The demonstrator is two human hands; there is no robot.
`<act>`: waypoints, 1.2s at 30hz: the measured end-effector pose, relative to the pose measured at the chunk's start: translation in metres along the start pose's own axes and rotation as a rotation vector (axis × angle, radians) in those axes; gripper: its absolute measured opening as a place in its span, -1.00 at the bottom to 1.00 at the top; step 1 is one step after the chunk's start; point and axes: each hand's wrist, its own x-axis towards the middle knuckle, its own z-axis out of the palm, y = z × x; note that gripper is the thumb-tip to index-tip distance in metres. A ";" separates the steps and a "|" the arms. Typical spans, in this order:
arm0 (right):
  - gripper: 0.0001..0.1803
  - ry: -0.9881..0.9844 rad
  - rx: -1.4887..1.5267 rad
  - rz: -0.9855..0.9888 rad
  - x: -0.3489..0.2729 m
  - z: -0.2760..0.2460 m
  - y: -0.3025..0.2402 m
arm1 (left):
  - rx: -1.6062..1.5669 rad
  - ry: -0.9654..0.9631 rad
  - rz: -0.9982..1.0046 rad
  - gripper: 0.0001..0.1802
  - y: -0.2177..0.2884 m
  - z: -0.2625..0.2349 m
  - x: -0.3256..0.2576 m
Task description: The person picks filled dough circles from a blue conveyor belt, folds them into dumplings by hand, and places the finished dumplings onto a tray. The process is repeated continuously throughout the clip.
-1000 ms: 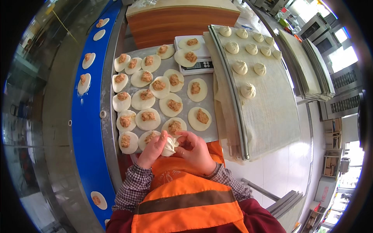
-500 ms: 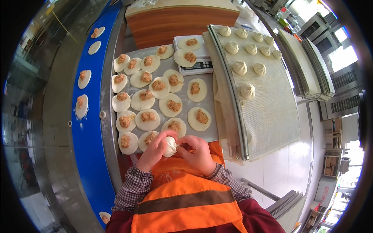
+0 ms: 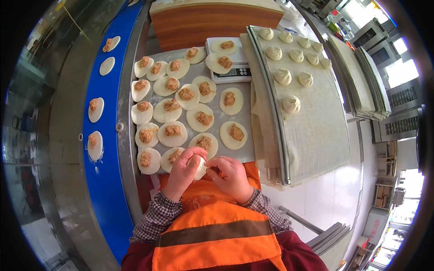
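Observation:
Between my hands, just past the table's near edge, is a pleated white dough bun (image 3: pixel 201 170). My left hand (image 3: pixel 183 170) is wrapped round its left side, partly covering it. The fingertips of my right hand (image 3: pixel 227 176) pinch the dough at its right side. Beyond my hands, several flat dough rounds topped with meat filling lie on the metal table, the nearest being a filled wrapper (image 3: pixel 203 143) and another filled wrapper (image 3: pixel 173 157). To the right, several finished buns (image 3: pixel 291 104) sit in rows on a mesh-lined tray (image 3: pixel 312 140).
A blue conveyor belt (image 3: pixel 106 180) on the left carries more dough rounds, most with filling. A white scale (image 3: pixel 231 73) with two filled wrappers stands at the table's back. Behind it is a wooden block (image 3: pixel 214 22). Stacked trays (image 3: pixel 359 77) stand at the far right.
Dough rounds on the conveyor have moved toward me. My left fingers have closed further over the bun, which is turned slightly. The view has shifted a little.

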 end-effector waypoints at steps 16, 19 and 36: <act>-0.71 -0.062 -0.192 -0.087 0.004 -0.014 -0.013 | -0.684 -0.154 -0.653 -0.37 -0.016 -0.004 0.017; -0.68 -0.203 -0.223 -0.186 0.009 -0.028 -0.018 | -0.805 -0.277 -0.766 -0.36 -0.006 -0.005 0.020; -0.32 0.013 -0.373 0.126 0.034 -0.135 -0.039 | -0.642 -0.258 -0.303 -0.37 0.057 0.114 0.100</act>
